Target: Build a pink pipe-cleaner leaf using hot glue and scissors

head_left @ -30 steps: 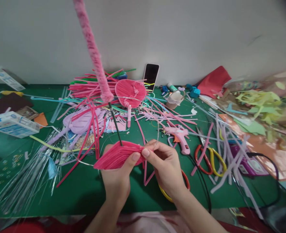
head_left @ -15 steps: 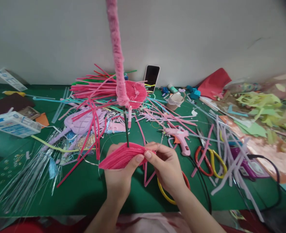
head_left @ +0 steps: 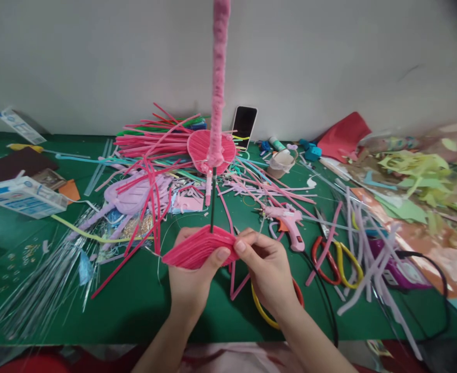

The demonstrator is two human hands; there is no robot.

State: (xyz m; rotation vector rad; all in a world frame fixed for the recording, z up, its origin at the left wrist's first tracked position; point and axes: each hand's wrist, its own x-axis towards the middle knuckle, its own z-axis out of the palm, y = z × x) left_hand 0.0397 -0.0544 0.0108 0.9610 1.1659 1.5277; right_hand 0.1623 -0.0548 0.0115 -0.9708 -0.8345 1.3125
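My left hand [head_left: 192, 287] is closed around a bright pink panel of side-by-side pipe cleaners [head_left: 195, 249], thumb on its near face. At the panel's right corner, my right hand [head_left: 266, 272] pinches the edge between thumb and fingers. A thin dark rod [head_left: 213, 202] rises from the panel's top. Higher up, the rod is wrapped in fuzzy pink pipe cleaner [head_left: 219, 83], which runs out of the top of the view. Behind the stem lies a round pink pipe-cleaner piece [head_left: 197, 147]. A bent pink pipe cleaner [head_left: 233, 282] shows below my hands.
A pink glue gun [head_left: 288, 220] lies right of my hands, near red-and-yellow-handled scissors [head_left: 327, 264]. More scissor handles [head_left: 263, 311] sit beneath my right wrist. Lilac pipe cleaners [head_left: 358, 264], a phone [head_left: 245, 124], silver strands [head_left: 44, 290] and a blue-white box [head_left: 22, 197] surround the work.
The fuzzy pink stem has swung right and stands nearly upright. The panel has shifted slightly right and up in my hands; both hands keep their hold.
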